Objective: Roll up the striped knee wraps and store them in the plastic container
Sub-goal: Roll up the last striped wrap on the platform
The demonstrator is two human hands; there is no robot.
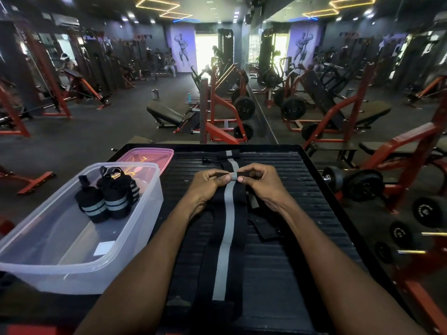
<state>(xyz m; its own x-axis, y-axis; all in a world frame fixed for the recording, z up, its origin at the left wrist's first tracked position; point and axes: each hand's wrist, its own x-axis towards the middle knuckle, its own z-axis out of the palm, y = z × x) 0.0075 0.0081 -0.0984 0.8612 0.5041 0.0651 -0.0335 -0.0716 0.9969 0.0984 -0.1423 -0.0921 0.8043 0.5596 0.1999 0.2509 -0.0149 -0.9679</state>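
Rolling is starting: left hand [208, 183] and right hand [260, 181] pinch the first fold of the knee wrap [226, 228] lying flat on the platform [302, 213] (two rolls already sit in the plastic container [135, 228]). Next, roll tightly toward the body, keeping edges aligned.

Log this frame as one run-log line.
stage: starting roll | left hand and right hand: pinch folded end of striped wrap | plastic container: rolled wraps inside | pink lid: behind container
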